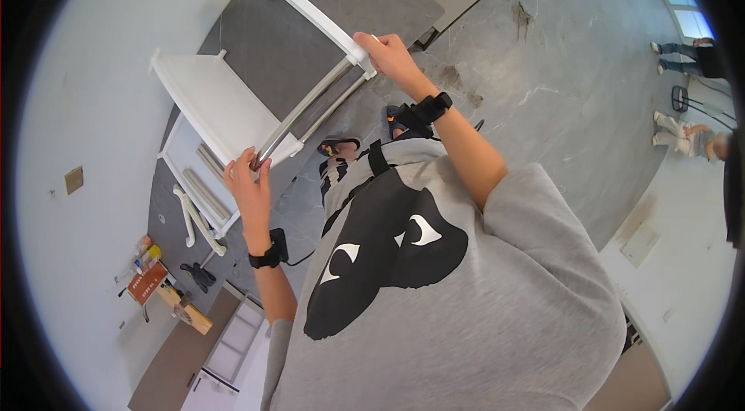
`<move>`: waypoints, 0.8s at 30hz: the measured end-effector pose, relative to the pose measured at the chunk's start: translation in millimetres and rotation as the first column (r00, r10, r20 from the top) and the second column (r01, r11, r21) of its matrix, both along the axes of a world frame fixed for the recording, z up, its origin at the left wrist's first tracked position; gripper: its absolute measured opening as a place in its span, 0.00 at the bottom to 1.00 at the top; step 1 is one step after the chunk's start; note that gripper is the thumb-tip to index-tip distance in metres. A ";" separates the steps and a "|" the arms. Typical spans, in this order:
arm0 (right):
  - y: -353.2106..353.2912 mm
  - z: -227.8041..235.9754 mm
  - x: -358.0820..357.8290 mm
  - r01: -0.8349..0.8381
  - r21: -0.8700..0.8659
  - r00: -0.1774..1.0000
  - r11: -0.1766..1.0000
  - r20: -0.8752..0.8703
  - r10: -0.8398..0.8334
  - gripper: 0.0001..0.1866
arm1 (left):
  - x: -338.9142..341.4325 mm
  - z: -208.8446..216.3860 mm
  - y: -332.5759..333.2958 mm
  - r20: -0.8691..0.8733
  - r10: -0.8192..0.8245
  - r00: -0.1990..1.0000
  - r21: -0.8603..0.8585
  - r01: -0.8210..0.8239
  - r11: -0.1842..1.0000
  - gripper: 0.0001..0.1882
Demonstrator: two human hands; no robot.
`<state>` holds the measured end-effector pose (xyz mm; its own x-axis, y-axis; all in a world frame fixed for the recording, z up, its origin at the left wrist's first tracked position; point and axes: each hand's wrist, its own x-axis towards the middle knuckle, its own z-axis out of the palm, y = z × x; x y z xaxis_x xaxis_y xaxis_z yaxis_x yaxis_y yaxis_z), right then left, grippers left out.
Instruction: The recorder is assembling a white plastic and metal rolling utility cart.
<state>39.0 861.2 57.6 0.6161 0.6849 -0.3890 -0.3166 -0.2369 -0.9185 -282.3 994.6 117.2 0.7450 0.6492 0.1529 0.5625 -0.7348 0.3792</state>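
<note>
A silver metal tube [306,107] runs between the corners of two white plastic shelf panels. My left hand [250,192] pinches the tube's lower end between thumb and fingers, beside the corner of the left white panel [213,89]. My right hand [394,65] is closed round the end of the other white panel [299,1], near the tube's upper end; its fingertips are partly hidden. A second, paler bar [335,107] lies alongside the tube, nearer my body. Both wrists wear black straps with small devices.
Left of the panels, a white tray-like panel [185,145] holds grey tubes [208,192], with curved white pieces [194,221] beside it. An orange-brown box [147,281] stands by the wall at lower left. Two people [687,60] are far right on the grey floor [535,93].
</note>
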 end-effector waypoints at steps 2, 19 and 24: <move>0.9 -5.3 0.8 0.014 0.003 1.000 1.000 0.019 -0.014 0.26 | -1.0 1.2 4.4 -0.047 -0.031 0.998 0.000 0.031 1.000 0.12; 88.3 -14.3 68.0 0.322 0.009 0.908 0.947 0.281 -0.312 0.26 | 68.0 -17.4 50.2 0.042 -0.154 0.987 0.249 0.139 0.958 0.12; 110.3 -8.6 88.0 0.443 -0.113 0.657 0.889 0.716 -0.236 0.26 | 103.9 -16.1 47.4 -0.109 -0.118 0.987 0.264 0.143 0.954 0.15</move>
